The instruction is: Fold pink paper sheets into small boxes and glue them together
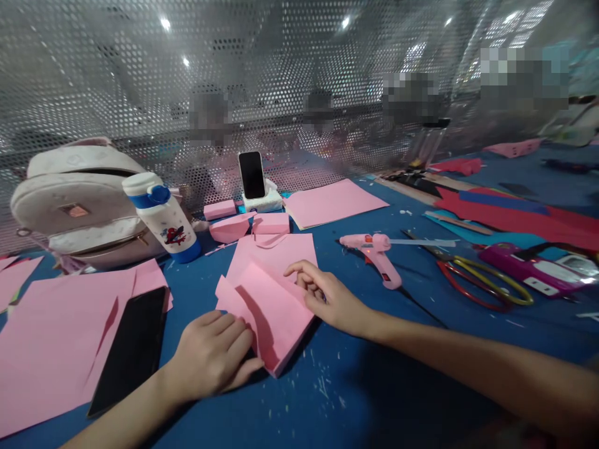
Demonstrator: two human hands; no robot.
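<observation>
A folded pink paper (281,312) with raised sides, like a shallow tray, lies in front of me at an angle. My left hand (215,352) is closed at its left side, fingers curled over the raised edge and thumb by the near corner. At the right edge, my right hand (327,296) has its fingers bent, with the thumb against the paper and the index finger reaching over it; its other fingertips are partly hidden. Beneath and behind the folded piece is a flat pink sheet (299,247). A pink glue gun (372,249) rests to the right of my right hand.
Left are pink sheets (47,337), a black tablet-like slab (131,349), a water bottle (163,218) and a backpack (79,199). Small pink boxes (270,223) and a phone (251,174) stand behind. Scissors (486,284) and a purple tool (538,268) lie right.
</observation>
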